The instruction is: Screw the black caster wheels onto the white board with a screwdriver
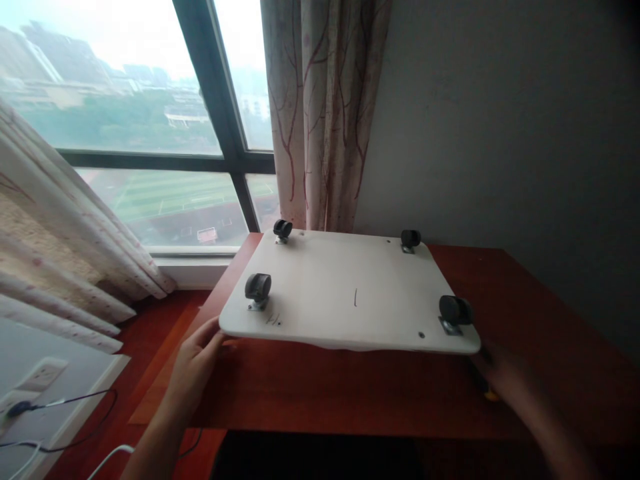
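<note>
Board (325,280), white with rounded corners, lies between my two hands over the reddish-brown table (350,390); whether it rests there or is held just above, I cannot tell. My left hand (193,360) is at its near left corner, thumb and fingers nearly closed together on the edge. My right hand (510,377) reaches the near right corner, but it is dark and blurred, so I cannot tell how far its fingers are open or whether they grip. A small yellow thing (492,395) shows just beside that hand, partly hidden.

Four black castors stand up from the board near its corners: far left (283,229), far right (411,239), near left (258,288) and near right (455,310). A short dark stroke (355,297) marks the surface right of its middle, and a scribble (273,320) sits by the near left castor. Beyond the table's far side hangs a patterned curtain (325,113), right of the window (150,133).
</note>
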`<state>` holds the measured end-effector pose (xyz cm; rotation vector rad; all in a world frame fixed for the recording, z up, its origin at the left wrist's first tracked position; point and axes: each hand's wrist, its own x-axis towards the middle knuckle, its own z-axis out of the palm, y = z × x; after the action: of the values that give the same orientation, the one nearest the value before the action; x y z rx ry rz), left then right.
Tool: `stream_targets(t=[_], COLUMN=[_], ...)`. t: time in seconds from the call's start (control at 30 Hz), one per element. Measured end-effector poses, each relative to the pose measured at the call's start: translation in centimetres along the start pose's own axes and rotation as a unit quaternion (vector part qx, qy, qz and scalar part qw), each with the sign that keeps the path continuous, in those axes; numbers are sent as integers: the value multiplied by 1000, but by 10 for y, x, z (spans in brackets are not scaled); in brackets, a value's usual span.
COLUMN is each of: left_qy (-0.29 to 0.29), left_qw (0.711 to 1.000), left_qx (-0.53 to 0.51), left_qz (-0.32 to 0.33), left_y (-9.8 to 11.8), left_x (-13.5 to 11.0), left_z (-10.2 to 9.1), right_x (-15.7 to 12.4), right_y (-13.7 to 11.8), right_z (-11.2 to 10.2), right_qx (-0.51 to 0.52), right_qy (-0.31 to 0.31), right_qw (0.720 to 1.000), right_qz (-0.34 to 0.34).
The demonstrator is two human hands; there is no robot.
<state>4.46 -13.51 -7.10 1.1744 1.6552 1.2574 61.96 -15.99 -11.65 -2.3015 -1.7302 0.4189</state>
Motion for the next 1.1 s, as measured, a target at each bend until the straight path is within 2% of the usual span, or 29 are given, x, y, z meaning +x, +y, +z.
stream_targets(t=[0.2, 0.3, 0.4, 0.5, 0.57, 0.67, 0.73, 0.93, 1.0, 1.1], left_qy=[-37, -55, -63, -76, -114, -174, -182, -199, -199, -207], left_qw=[990, 982, 981, 981, 972, 957, 956, 958, 960, 963], left_qx=[-98, -133, -137, -131, -146, -165, -158, -151, -146, -136], left_qz=[-97, -124, -120, -123, -143, -167, -165, -138, -129, -103], left_y=[3, 7, 17, 29, 35, 41, 42, 32, 29, 31], left_x=[33, 50, 68, 89, 102, 118, 125, 133, 136, 138], left_z=[4, 7, 11, 16, 18, 20, 20, 18, 16, 9], right_x=[17, 24, 39, 60, 74, 86, 88, 86, 86, 86], right_y=[7, 4, -5, -21, -35, -57, -69, -87, -87, -85], right_z=[-7, -13, -21, -30, -36, -44, -48, -53, -53, -52], right_qx=[-14, -4, 42, 135, 216, 352, 416, 517, 530, 528], right_qy=[-15, 4, 41, 52, 36, -50, -96, -144, -147, -144], right_qw=[1000, 1000, 998, 989, 975, 933, 901, 836, 827, 830], right_qz=[14, 14, 8, 13, 27, 54, 75, 116, 118, 106])
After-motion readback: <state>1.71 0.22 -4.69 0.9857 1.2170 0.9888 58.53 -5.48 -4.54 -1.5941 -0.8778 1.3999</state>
